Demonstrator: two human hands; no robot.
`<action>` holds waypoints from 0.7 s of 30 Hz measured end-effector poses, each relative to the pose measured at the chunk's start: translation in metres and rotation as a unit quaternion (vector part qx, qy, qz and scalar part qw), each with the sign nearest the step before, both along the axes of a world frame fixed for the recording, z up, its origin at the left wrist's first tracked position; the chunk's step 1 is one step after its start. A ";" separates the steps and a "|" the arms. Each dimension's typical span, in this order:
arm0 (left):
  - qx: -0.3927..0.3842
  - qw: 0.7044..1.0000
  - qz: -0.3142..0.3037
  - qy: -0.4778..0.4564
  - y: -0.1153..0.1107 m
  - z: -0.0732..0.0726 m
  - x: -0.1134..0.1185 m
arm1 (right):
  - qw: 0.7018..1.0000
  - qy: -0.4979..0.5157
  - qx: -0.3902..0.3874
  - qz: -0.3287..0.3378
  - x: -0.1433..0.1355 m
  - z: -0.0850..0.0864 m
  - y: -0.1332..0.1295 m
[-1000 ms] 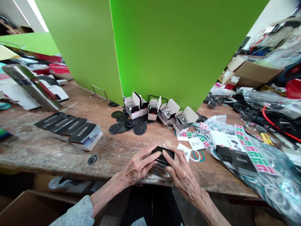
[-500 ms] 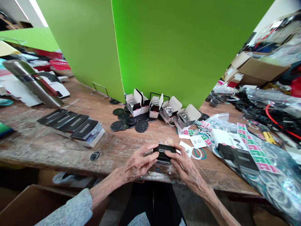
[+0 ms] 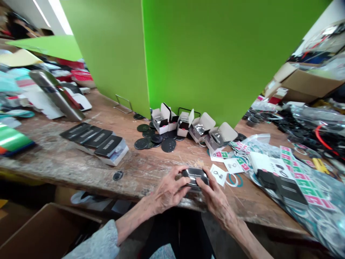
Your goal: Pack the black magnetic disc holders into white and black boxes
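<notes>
Hands, L hand (image 3: 169, 189) & R hand (image 3: 215, 196), both clamped on small blk box (image 3: 194, 176), one at each end, nr front edge of desk (image 3: 151, 169); can't tell if box touches wood. Below edge, lower L, open cardboard carton (image 3: 48, 230). Lone blk disc (image 3: 118, 175) flat nr edge, L of hands. R side tight: white card (image 3: 219, 174) & white/teal rings (image 3: 234, 180) just beside R hand, then flat blk pieces (image 3: 291, 192) & pink/green stickers (image 3: 307, 181) by clear bag of rings (image 3: 323, 223). Further L, 4 closed blk-top boxes (image 3: 110, 146) in a row. Beyond hands, more blk discs (image 3: 168, 145) spread before open white boxes (image 3: 207, 120), lids up; green partition (image 3: 229, 61) right behind, blocking straight ahead. Back L, steel flask (image 3: 58, 97); back R, brown box (image 3: 309, 82) amid clutter. Vs 0.5 s ago: view swung a bit L, more of green shiny item (image 3: 13, 138) showing at that side; blk box lid now catches glare, lettering harder to read; grip at both ends same. Room: worn wood runs from L hand to closed-box row, lone disc on it; narrower strip betw hands & open boxes.
</notes>
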State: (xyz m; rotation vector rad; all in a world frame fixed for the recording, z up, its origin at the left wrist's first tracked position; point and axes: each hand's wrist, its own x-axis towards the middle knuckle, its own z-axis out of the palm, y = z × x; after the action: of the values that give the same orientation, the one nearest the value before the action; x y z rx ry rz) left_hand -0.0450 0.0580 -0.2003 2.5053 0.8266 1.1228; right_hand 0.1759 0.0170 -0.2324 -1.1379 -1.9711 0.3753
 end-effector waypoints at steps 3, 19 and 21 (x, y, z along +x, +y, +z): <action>-0.019 0.998 0.064 -0.017 -0.019 0.004 0.001 | 0.998 0.057 -0.018 -0.020 -0.015 -0.011 -0.001; 0.094 0.769 0.631 -0.030 -0.045 0.006 -0.233 | 0.961 0.086 -0.023 0.262 -0.334 -0.017 0.026; 0.100 0.766 0.634 -0.030 -0.031 0.013 -0.240 | 0.963 0.080 -0.023 0.257 -0.328 -0.019 0.026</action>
State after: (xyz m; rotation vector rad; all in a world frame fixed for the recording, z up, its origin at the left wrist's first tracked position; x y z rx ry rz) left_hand -0.2846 0.0273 -0.1876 1.7781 2.6624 1.6096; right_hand -0.1525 0.0430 -0.2518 -0.5824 -2.1001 0.7608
